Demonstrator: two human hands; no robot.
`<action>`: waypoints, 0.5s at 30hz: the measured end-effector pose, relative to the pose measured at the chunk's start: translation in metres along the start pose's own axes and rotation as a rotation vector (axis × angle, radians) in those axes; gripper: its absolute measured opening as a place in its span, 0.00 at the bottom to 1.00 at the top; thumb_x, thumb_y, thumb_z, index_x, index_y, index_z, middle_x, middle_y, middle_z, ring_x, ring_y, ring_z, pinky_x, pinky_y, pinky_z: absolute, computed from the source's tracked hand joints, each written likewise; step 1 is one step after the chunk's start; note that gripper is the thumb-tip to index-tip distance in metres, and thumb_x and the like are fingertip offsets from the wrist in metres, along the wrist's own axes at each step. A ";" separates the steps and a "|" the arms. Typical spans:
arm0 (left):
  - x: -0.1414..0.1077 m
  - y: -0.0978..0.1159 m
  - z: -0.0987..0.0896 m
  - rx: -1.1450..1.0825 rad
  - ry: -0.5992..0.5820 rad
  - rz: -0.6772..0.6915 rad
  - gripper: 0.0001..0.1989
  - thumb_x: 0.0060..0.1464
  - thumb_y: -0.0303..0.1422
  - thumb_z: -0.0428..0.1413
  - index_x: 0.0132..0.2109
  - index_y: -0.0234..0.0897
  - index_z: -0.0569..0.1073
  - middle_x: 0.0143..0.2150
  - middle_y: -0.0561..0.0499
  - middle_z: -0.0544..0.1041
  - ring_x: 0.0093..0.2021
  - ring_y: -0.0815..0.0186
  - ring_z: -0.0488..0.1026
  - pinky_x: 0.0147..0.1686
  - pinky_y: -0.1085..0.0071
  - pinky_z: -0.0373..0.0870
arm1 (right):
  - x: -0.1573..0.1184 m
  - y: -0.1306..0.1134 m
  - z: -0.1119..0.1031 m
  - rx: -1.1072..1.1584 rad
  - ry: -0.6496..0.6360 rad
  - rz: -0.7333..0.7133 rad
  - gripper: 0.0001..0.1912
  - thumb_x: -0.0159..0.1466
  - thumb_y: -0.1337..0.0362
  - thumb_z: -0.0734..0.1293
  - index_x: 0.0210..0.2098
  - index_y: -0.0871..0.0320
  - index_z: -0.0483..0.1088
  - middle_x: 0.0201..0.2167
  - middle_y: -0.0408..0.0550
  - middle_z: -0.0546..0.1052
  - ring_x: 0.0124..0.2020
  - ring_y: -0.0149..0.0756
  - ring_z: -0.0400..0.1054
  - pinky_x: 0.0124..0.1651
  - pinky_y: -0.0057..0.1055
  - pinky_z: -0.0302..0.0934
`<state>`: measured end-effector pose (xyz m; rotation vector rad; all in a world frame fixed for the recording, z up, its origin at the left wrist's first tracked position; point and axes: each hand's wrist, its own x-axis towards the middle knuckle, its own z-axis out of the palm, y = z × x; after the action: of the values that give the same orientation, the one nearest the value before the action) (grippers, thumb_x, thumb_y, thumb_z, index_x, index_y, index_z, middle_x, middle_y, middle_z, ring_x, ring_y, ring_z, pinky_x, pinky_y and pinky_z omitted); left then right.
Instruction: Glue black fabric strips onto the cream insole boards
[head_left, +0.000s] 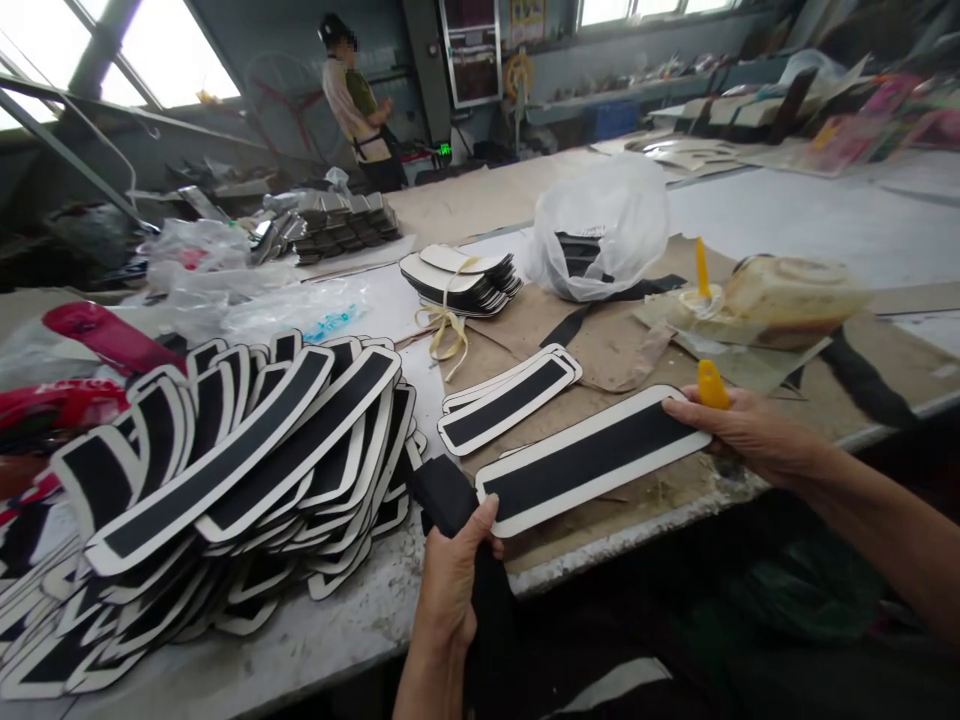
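A long, slightly curved white panel with a black strip along its middle [592,460] is held up at the table's near edge. My left hand [456,565] pinches its left end, thumb on top. At the other end, my right hand [742,430] grips the corner, and a yellow handle [712,385] sticks up from the same hand; the rest of that tool is hidden. A black fabric band [448,492] lies beside my left hand and hangs over the edge. Just behind the held panel lie a few similar panels [510,402], overlapping.
A large heap of black-and-white panels [247,470] covers the left. Farther back are a tied stack [461,280], a plastic bag with black pieces [600,225] and a stained glue container [795,295] beside a yellow stick [702,268]. A person [358,105] stands in the background.
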<state>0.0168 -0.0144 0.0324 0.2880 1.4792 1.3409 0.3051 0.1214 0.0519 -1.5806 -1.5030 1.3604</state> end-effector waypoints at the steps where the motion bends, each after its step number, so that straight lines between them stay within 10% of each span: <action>1: -0.001 0.001 -0.003 -0.009 -0.005 0.010 0.17 0.39 0.38 0.66 0.34 0.31 0.73 0.22 0.55 0.71 0.19 0.72 0.63 0.20 0.75 0.62 | -0.002 0.000 0.004 -0.002 -0.013 -0.006 0.23 0.52 0.43 0.69 0.27 0.57 0.64 0.20 0.37 0.58 0.18 0.24 0.50 0.16 0.23 0.45; 9: -0.008 0.003 -0.018 -0.085 0.010 0.033 0.22 0.44 0.36 0.64 0.47 0.34 0.73 0.43 0.48 0.78 0.35 0.62 0.74 0.27 0.73 0.69 | -0.019 -0.001 0.024 -0.154 -0.044 -0.056 0.23 0.54 0.42 0.66 0.23 0.56 0.61 0.17 0.37 0.58 0.18 0.26 0.51 0.19 0.25 0.47; 15: -0.003 0.000 -0.020 -0.130 0.090 0.053 0.20 0.40 0.36 0.66 0.42 0.35 0.75 0.29 0.52 0.78 0.36 0.59 0.77 0.34 0.69 0.74 | -0.020 0.004 0.034 -0.021 -0.024 -0.020 0.23 0.54 0.42 0.66 0.26 0.57 0.63 0.20 0.38 0.59 0.19 0.25 0.53 0.18 0.24 0.50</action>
<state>0.0019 -0.0282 0.0302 0.1863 1.4594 1.5030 0.2783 0.0937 0.0423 -1.5632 -1.5477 1.3617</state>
